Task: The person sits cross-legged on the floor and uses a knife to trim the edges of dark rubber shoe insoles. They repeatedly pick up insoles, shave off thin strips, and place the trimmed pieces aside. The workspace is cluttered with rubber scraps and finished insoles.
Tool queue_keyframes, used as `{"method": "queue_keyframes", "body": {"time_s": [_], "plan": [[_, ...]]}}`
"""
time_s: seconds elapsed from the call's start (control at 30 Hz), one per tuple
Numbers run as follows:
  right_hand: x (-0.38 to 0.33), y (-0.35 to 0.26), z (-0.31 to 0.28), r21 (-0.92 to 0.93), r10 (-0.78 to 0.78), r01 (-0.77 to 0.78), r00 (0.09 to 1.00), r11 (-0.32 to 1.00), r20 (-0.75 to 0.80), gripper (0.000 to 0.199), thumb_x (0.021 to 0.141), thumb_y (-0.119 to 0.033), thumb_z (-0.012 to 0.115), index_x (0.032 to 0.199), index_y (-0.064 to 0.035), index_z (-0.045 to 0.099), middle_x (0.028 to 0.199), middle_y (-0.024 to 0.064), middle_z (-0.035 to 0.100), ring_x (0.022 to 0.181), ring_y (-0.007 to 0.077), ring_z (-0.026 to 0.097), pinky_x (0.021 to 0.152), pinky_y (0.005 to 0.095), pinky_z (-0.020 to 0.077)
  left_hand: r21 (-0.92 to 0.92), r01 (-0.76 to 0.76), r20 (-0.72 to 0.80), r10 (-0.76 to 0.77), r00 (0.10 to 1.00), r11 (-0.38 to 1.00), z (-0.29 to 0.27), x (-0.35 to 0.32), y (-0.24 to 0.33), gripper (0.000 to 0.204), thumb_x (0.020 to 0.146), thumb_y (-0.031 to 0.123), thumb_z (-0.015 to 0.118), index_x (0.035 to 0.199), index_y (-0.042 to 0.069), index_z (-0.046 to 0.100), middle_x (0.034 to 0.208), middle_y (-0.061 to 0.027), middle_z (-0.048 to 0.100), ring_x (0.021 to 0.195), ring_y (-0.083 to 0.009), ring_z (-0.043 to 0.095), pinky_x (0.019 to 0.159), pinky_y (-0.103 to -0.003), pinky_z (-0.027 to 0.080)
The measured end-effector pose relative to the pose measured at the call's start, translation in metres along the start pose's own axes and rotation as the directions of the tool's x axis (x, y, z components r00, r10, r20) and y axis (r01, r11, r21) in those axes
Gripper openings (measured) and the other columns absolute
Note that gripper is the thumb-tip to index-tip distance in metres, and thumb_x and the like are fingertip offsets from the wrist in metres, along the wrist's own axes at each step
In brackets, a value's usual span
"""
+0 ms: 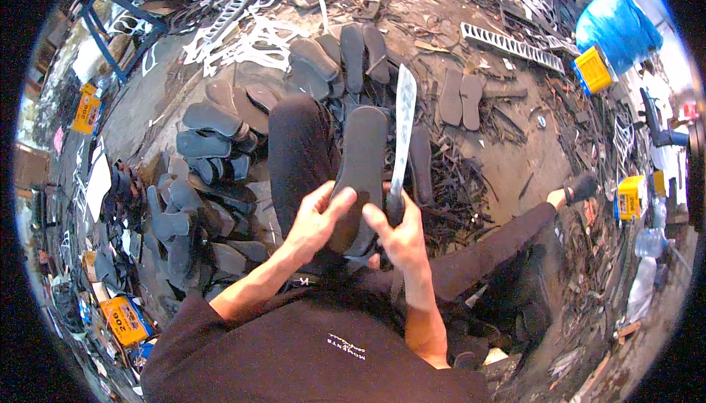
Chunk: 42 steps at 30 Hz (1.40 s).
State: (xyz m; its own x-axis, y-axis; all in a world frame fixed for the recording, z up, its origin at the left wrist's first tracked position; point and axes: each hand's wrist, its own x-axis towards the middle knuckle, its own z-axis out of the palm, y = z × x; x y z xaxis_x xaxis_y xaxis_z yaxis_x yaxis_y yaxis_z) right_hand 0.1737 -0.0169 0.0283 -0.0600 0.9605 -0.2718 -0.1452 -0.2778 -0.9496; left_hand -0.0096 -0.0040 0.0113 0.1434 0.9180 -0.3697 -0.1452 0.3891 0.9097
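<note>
A dark grey, foot-shaped shoe sole [363, 149] is held upright in front of my body. My left hand [318, 220] is closed on its left edge, thumb lying across the flat face. In my right hand [404, 238] is a knife [404, 120], its long pale blade pointing up and away, just right of the sole. My right thumb reaches toward the sole's right edge; whether it presses on it, I cannot tell. The knife's dark handle is partly covered by my fingers. Another sole [421, 164] lies behind the blade, over dark trimmings.
Stacks of soles [213, 120] spread left and ahead of my knee. Two flat soles [461, 98] lie on the ground at right. Dark offcuts [463, 190], white cut-out strips [254, 46], a blue sack [618, 20] and yellow boxes [592, 70] surround me. My right leg [493, 245] stretches out rightward.
</note>
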Motion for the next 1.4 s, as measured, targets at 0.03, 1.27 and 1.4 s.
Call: {"method": "queue_keyframes", "body": {"time_s": [0.03,1.27,1.4], "plan": [[-0.018,0.008,-0.002,-0.023,0.029,-0.028,0.999,0.999,0.024,0.049,0.097,-0.023,0.083,0.134,0.0003,0.061,0.112,0.0054,0.073,0.102,0.0128,0.067,0.096,0.0317,0.0545,0.012,0.012,-0.052,-0.011,0.999,1.000,-0.010,0.008,0.001,0.034,0.111,0.035,0.064,0.132,0.008,0.067,0.113,0.0024,0.073,0.103,-0.0059,0.065,0.088,-0.025,0.053],[-0.080,-0.141,-0.072,-0.727,-0.023,0.038,0.999,0.685,0.032,0.046,0.112,-0.045,0.055,0.098,-0.0017,0.062,0.073,0.0255,0.064,0.072,0.0474,0.069,0.063,0.0511,0.0510,-0.135,0.251,0.441,-0.168,0.882,0.959,0.043,-0.011,0.061,0.033,0.106,0.035,0.073,0.110,0.002,0.071,0.086,-0.0042,0.076,0.068,-0.0146,0.073,0.062,-0.031,0.061],[-0.102,-0.095,-0.061,-0.763,-0.055,-0.010,0.997,0.646,-0.059,0.049,0.111,-0.052,0.052,0.104,-0.0035,0.060,0.070,0.0246,0.063,0.071,0.0491,0.068,0.062,0.0524,0.0506,-0.118,0.241,0.420,-0.172,0.891,0.963,0.035,-0.009,0.060,0.035,0.106,0.037,0.072,0.106,0.002,0.070,0.084,-0.0054,0.075,0.066,-0.0166,0.074,0.061,-0.032,0.062]]}}
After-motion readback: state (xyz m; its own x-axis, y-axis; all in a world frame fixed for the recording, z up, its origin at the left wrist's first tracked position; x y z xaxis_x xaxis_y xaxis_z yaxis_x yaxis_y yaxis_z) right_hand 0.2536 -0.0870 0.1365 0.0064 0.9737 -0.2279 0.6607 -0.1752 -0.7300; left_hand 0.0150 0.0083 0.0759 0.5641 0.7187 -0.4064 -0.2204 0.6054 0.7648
